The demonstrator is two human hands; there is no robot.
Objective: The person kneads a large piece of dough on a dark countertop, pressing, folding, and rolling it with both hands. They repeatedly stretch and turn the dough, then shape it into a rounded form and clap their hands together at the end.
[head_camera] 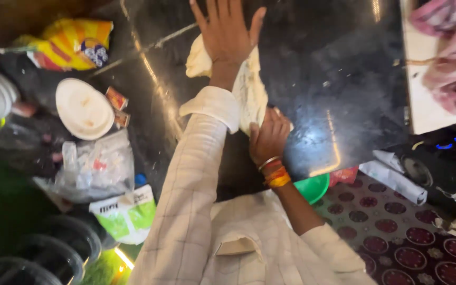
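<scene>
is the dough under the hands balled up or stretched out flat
Stretched out flat: the pale dough lies as a long sheet on the dark counter, left hand spread on its far end, right hand on its near end.

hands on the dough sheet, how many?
2. The left hand lies flat with fingers spread on the far end of the pale stretched dough sheet; the right hand presses its near end on the dark polished counter.

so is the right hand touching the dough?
Touching. Head view: right hand presses its fingers on the near end of the dough, no gap.
</scene>
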